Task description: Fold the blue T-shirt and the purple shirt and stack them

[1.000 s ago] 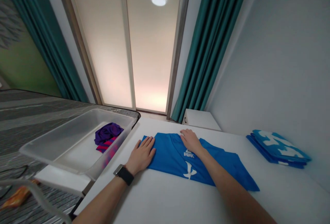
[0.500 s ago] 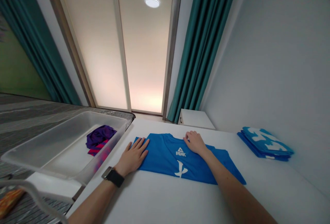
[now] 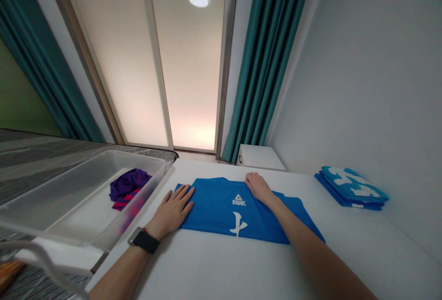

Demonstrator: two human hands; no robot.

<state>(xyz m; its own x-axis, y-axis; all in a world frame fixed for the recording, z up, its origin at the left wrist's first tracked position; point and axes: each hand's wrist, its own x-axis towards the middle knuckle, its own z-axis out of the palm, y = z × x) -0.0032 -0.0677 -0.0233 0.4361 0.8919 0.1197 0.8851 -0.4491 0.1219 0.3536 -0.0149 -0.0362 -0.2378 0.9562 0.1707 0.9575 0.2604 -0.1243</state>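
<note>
A blue shirt (image 3: pixel 217 208) with white PEAK lettering and a white mark lies folded in half on the white table (image 3: pixel 214 263). My left hand (image 3: pixel 174 208) rests on its left end, palm down with the fingers spread; a watch with a black band is on that wrist. At the shirt's upper edge, right of the collar, is my right hand (image 3: pixel 258 187), its fingers curled together on the fabric. The fingertips are too small to make out fully, but they seem to pinch the cloth.
On the left stands a translucent plastic bin (image 3: pixel 79 240) holding purple and red-purple clothes (image 3: pixel 129 184). Folded blue and white clothes (image 3: pixel 352 187) are stacked at the table's right. A white cabinet (image 3: pixel 261 157) stands behind the table, and a pale cable (image 3: pixel 44 258) crosses the lower left.
The fingers of my right hand have closed more at the shirt's upper edge. My left hand stays flat on the fabric. The whole view has shifted slightly.
</note>
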